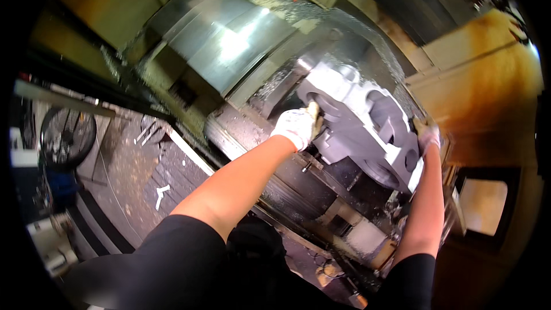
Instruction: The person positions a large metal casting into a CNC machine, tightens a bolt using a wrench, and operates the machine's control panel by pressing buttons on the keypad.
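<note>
A large grey metal casting with several round bores and bright machined faces sits tilted inside a machine. My left hand, in a white work glove, grips its left side, the fingers hooked at the rim of a bore. At the opposite side, my right hand, gloved too, holds the casting's right edge; part of that hand's fingers is hidden behind the metal. Both arms reach forward from the lower edge.
Behind the casting lies a shiny metal way cover strewn with chips. A rust-stained panel with a window stands to the right. On the left, beyond the machine's edge, are the workshop floor and a black spoked wheel.
</note>
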Motion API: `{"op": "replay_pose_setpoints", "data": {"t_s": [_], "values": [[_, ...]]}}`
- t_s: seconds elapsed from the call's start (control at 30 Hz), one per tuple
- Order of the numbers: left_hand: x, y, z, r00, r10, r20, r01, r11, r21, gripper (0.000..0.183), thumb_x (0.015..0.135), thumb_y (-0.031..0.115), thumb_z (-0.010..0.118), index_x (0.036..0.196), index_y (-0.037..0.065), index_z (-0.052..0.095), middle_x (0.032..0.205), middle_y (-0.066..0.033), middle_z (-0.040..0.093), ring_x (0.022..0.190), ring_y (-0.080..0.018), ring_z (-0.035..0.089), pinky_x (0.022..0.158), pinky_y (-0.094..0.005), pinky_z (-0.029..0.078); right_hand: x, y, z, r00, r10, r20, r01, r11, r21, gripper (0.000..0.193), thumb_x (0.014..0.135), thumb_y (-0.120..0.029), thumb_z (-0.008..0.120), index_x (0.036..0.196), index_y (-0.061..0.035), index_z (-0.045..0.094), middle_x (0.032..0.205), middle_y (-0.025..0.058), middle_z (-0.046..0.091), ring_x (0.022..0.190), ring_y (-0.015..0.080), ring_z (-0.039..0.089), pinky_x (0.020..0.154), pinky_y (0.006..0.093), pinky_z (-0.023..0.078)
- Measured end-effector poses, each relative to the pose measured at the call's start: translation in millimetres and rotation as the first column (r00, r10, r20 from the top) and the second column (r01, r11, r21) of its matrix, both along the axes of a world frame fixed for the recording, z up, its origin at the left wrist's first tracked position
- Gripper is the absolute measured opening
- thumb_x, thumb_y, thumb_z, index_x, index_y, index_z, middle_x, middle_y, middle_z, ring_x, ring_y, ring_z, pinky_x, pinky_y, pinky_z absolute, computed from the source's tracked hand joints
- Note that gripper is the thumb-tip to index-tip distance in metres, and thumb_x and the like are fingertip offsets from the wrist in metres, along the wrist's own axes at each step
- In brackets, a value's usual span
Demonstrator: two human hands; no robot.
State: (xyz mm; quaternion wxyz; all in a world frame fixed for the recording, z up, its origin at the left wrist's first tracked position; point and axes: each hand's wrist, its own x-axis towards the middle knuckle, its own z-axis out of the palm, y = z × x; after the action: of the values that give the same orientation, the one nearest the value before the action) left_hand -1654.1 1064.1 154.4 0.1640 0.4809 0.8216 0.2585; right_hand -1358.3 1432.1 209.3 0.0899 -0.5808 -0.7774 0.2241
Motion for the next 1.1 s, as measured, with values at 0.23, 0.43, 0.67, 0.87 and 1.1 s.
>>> {"op": "replay_pose_setpoints", "data": {"t_s": [0.23,0.43,0.67,0.87,1.1], "values": [[-5,-8,-5,0.99,-0.072,0.118,0.062,0.994,0.086,0.043,0.104,0.035,0.053,0.122,-0.004,0.051,0.076,-0.0184,0.07,0.073,-0.0407,0.069,0.067,-0.0496,0.054,20,5,-3,0.987,0.073,-0.147,-0.069,0.997,0.031,0.026,0.097,-0.016,0.074,0.078,-0.0108,0.057,0.071,-0.0059,0.053,0.066,0.0077,0.044,0.058,0.028,0.039],[-9,-5,-7,0.967,-0.088,0.239,0.087,0.996,0.014,0.03,0.104,0.034,0.052,0.107,0.005,0.056,0.08,-0.0192,0.071,0.079,-0.0392,0.071,0.071,-0.049,0.055,17,2,4,0.959,0.071,-0.273,-0.083,0.996,-0.032,0.031,0.096,-0.015,0.074,0.074,-0.0113,0.052,0.069,-0.0049,0.052,0.064,0.0062,0.042,0.058,0.0268,0.038],[-12,-4,-14,0.958,-0.103,0.266,0.087,0.994,0.069,0.026,0.104,0.031,0.05,0.104,0.005,0.056,0.089,-0.019,0.073,0.083,-0.0403,0.071,0.073,-0.0501,0.054,21,10,3,0.967,0.089,-0.24,-0.095,0.995,-0.015,0.031,0.097,-0.014,0.074,0.073,-0.0105,0.054,0.068,-0.0059,0.053,0.062,0.005,0.041,0.055,0.0251,0.034],[-17,-6,-11,0.927,-0.138,0.35,0.137,0.99,0.026,0.022,0.102,0.023,0.048,0.114,0.005,0.053,0.09,-0.0177,0.074,0.087,-0.0399,0.073,0.08,-0.0557,0.053,17,6,-2,0.956,0.104,-0.274,-0.106,0.994,0.007,0.033,0.096,-0.012,0.073,0.071,-0.0109,0.05,0.066,-0.0068,0.05,0.061,0.0042,0.038,0.053,0.0256,0.031],[-13,-8,-17,0.972,-0.122,0.201,0.116,0.992,0.038,0.033,0.106,0.038,0.049,0.105,0.006,0.056,0.084,-0.018,0.073,0.081,-0.0384,0.073,0.072,-0.0496,0.056,23,8,-9,0.947,0.079,-0.311,-0.084,0.996,-0.004,0.037,0.096,-0.016,0.075,0.072,-0.0127,0.047,0.067,-0.006,0.048,0.063,0.0057,0.038,0.055,0.0257,0.032]]}}
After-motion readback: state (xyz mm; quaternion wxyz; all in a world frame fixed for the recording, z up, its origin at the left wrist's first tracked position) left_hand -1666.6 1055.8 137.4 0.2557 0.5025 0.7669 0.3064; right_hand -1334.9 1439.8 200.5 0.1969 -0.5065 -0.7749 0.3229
